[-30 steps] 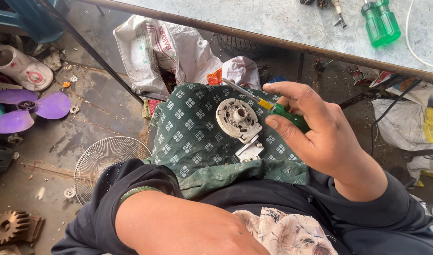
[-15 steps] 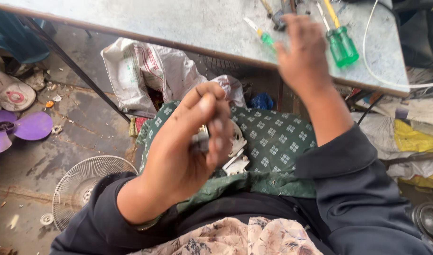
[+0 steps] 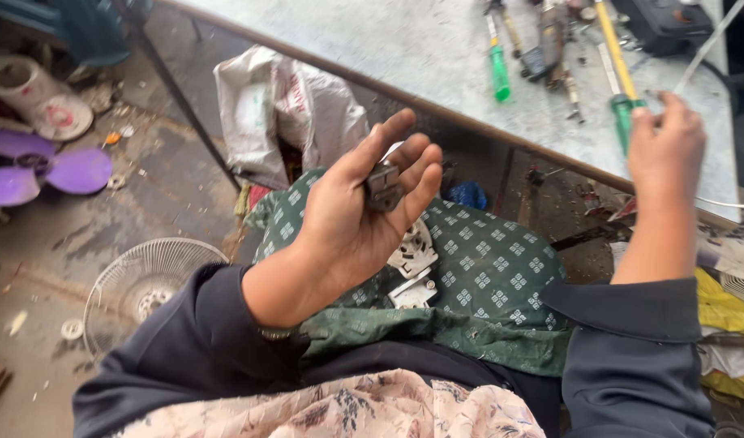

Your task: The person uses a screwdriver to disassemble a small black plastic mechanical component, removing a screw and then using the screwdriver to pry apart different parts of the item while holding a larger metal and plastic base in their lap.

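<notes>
Left hand [image 3: 351,215] raised palm-up, half open, small grey metal part [image 3: 383,186] pinched between thumb and fingers. White motor housing [image 3: 411,264] left lying on green patterned cloth [image 3: 485,276] over lap, below that hand. Right hand [image 3: 666,146] stretched to workbench [image 3: 437,57], fingertips at green-handled screwdriver [image 3: 623,101], not closed on it. Advice: part best kept over cloth; screwdriver best gripped by handle.

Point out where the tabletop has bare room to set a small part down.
The grey tabletop is bare along its left and middle stretch, from the front edge back, left of the green-handled screwdriver. The right end is crowded: tools, a yellow-shafted screwdriver, and the right hand reaching among them.
</notes>
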